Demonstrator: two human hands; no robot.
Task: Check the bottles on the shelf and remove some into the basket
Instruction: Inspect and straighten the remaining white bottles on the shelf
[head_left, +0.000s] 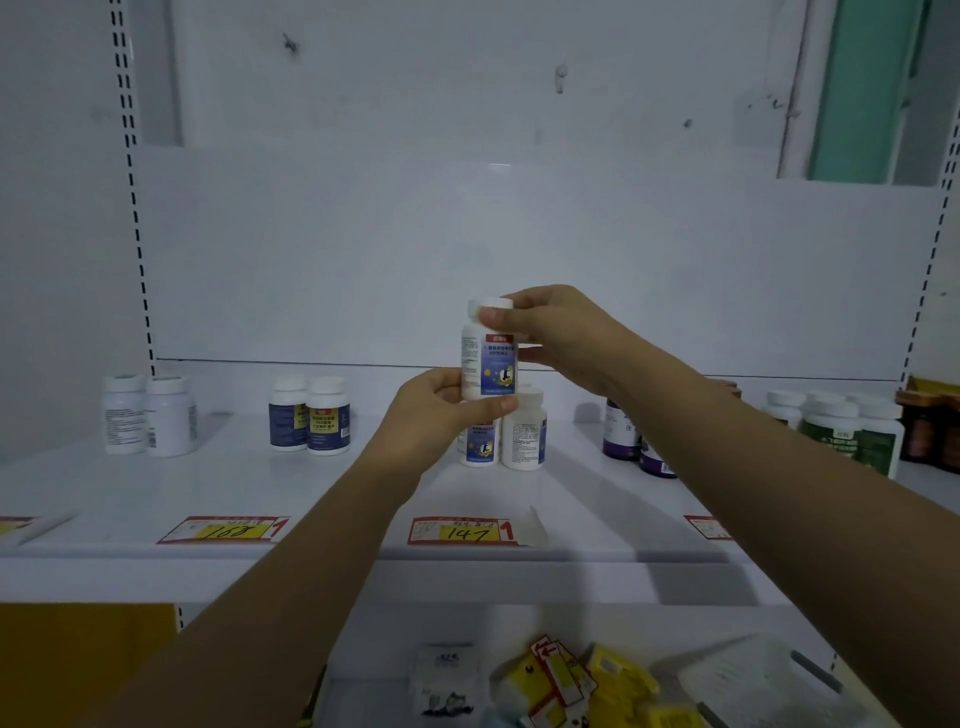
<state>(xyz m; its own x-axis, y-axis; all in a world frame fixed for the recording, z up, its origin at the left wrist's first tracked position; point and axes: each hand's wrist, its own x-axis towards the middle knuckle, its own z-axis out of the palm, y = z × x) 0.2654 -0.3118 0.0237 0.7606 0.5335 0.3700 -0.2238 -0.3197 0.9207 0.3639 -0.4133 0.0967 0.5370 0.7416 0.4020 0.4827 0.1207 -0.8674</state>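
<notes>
- The held bottle (488, 364) is smooth white plastic (its blue label looks a bit shiny).
- The shelf (234, 483) looks like smooth painted metal.
- The price tag (460, 531) is paper.

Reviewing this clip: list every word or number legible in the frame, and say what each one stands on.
"108", handwritten, middle digit unsure: left price tag on the shelf edge.
"147", handwritten: middle price tag.
"1", red: right end of both tags.
Too blurred to read: labels on the held bottle and the standing bottles; right price tag.
</notes>
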